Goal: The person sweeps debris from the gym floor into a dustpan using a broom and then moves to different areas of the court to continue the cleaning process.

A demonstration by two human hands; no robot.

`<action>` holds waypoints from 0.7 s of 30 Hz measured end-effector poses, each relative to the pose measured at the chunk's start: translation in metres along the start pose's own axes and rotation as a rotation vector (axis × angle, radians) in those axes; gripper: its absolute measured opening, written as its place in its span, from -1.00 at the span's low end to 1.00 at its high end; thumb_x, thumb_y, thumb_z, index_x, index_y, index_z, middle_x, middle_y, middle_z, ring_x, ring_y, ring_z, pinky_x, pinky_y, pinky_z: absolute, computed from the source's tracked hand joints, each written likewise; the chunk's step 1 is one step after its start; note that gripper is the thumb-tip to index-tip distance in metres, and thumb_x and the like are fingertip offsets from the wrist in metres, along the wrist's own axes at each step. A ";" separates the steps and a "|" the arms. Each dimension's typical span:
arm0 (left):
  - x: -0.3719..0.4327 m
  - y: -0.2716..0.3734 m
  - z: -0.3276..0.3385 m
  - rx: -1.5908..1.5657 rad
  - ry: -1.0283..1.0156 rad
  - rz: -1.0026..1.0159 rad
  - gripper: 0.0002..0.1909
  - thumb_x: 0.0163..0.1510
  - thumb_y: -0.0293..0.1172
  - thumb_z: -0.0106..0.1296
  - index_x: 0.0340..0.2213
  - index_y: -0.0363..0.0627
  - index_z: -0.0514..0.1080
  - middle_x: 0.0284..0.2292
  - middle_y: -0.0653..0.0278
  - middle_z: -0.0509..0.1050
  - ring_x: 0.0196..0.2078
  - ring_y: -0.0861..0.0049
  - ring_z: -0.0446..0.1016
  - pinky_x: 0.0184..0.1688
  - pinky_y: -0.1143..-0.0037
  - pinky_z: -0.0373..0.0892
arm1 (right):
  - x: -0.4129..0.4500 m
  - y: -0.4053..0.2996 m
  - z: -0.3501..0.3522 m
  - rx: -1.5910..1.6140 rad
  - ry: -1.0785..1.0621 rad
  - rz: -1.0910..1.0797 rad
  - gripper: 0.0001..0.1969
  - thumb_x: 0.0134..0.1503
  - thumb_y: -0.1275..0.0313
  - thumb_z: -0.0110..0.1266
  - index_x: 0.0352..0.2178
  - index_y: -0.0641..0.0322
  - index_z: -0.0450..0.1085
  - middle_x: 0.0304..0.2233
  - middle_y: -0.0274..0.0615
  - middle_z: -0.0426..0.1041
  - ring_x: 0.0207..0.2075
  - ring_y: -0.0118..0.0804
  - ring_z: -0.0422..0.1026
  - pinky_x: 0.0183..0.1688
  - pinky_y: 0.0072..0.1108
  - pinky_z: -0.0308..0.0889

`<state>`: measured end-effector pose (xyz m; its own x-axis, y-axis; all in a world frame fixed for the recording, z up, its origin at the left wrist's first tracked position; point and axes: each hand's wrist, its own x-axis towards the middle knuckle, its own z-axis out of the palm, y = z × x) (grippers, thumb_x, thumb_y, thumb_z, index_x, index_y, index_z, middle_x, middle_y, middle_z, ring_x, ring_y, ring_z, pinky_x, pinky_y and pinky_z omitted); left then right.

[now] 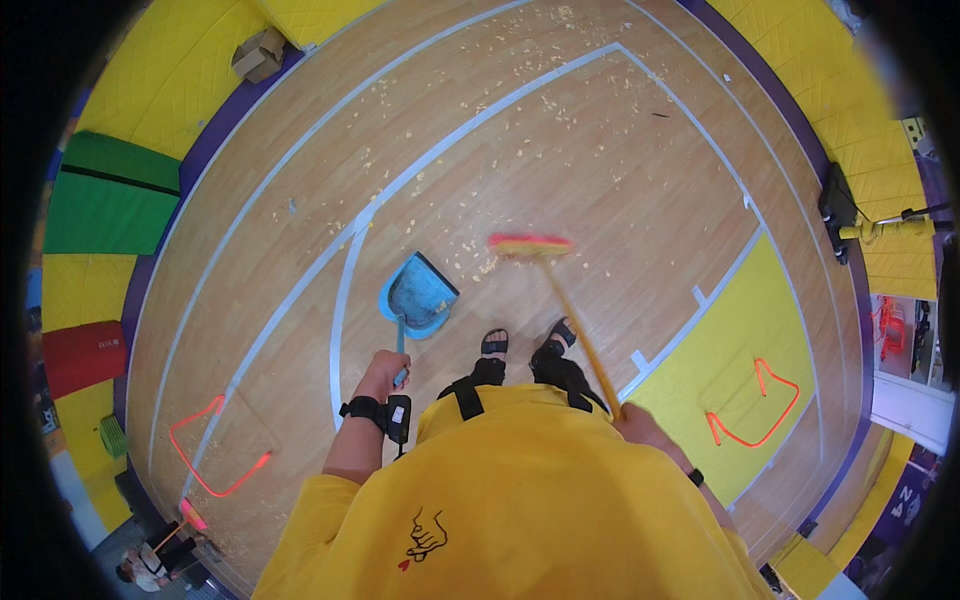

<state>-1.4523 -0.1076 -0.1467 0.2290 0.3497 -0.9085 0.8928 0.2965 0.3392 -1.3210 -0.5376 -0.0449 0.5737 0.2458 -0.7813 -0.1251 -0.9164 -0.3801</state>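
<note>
My left hand (391, 370) grips the blue handle of a long-handled dustpan (417, 294), which rests on the wooden floor in front of me. A few pale bits lie inside its pan. With my right hand (636, 424) I hold the yellow-orange stick of a broom (576, 322) near my waist. The broom's red and yellow head (529, 245) is blurred and sits to the right of the dustpan, apart from it. Small pale flakes (480, 262) lie on the floor between broom head and pan, and many more are scattered farther out.
Orange hurdle frames stand at left (196, 466) and on the yellow floor patch at right (780, 435). Padded yellow walls surround the court, with a cardboard box (259, 55) and a green mat (112, 196) along the left. At lower left another person (144, 568) holds a broom.
</note>
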 end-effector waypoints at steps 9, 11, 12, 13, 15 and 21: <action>-0.022 -0.020 -0.015 -0.018 0.041 -0.054 -0.88 -0.17 -0.50 -0.12 -0.64 -0.33 0.28 -0.78 0.18 0.29 -0.80 0.46 0.28 -0.81 0.56 0.13 | -0.036 -0.032 -0.019 -0.066 -0.163 -0.191 -0.68 -0.08 0.30 -0.03 -0.37 0.39 0.32 -0.42 0.16 0.38 -0.32 0.03 0.37 -0.28 -0.41 0.26; -0.016 -0.039 -0.028 -0.049 0.052 -0.071 -0.88 -0.17 -0.50 -0.13 -0.64 -0.33 0.28 -0.77 0.16 0.29 -0.80 0.45 0.27 -0.81 0.55 0.13 | -0.034 -0.033 -0.018 -0.116 -0.127 -0.158 -0.67 -0.08 0.32 -0.05 -0.37 0.43 0.31 -0.40 0.21 0.37 -0.27 0.09 0.34 -0.23 -0.38 0.25; -0.016 -0.045 -0.033 -0.064 0.079 -0.087 -0.89 -0.17 -0.50 -0.13 -0.64 -0.33 0.27 -0.77 0.16 0.29 -0.80 0.45 0.27 -0.81 0.55 0.12 | -0.034 -0.034 -0.019 -0.134 -0.088 -0.081 -0.69 -0.08 0.34 -0.07 -0.38 0.43 0.30 -0.42 0.21 0.37 -0.29 0.10 0.35 -0.24 -0.37 0.25; -0.016 -0.049 -0.038 -0.080 0.105 -0.104 -0.89 -0.17 -0.50 -0.12 -0.64 -0.32 0.27 -0.77 0.15 0.29 -0.80 0.45 0.27 -0.82 0.55 0.11 | -0.034 -0.035 -0.019 -0.153 -0.047 -0.004 -0.71 -0.08 0.36 -0.08 -0.38 0.44 0.30 -0.44 0.20 0.38 -0.31 0.11 0.35 -0.26 -0.37 0.26; -0.012 -0.053 -0.045 -0.133 0.108 -0.105 -0.90 -0.18 -0.50 -0.12 -0.64 -0.29 0.26 -0.76 0.18 0.28 -0.79 0.47 0.27 -0.82 0.57 0.10 | -0.023 -0.025 -0.017 -0.117 0.013 -0.016 -0.73 -0.08 0.39 -0.11 -0.40 0.45 0.28 -0.49 0.20 0.37 -0.40 0.09 0.37 -0.35 -0.37 0.29; -0.014 -0.048 -0.044 -0.274 0.027 -0.055 -0.90 -0.19 -0.48 -0.08 -0.65 -0.22 0.24 -0.74 0.26 0.28 -0.76 0.54 0.28 -0.80 0.62 0.12 | 0.004 -0.037 -0.018 0.076 0.145 0.042 -0.85 -0.08 0.49 -0.15 -0.51 0.43 0.17 -0.75 -0.07 0.26 -0.81 -0.27 0.30 -0.80 -0.51 0.18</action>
<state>-1.5154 -0.0875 -0.1397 0.1695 0.3491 -0.9216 0.7645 0.5435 0.3465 -1.2994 -0.5085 -0.0251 0.6771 0.1542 -0.7196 -0.2090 -0.8973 -0.3889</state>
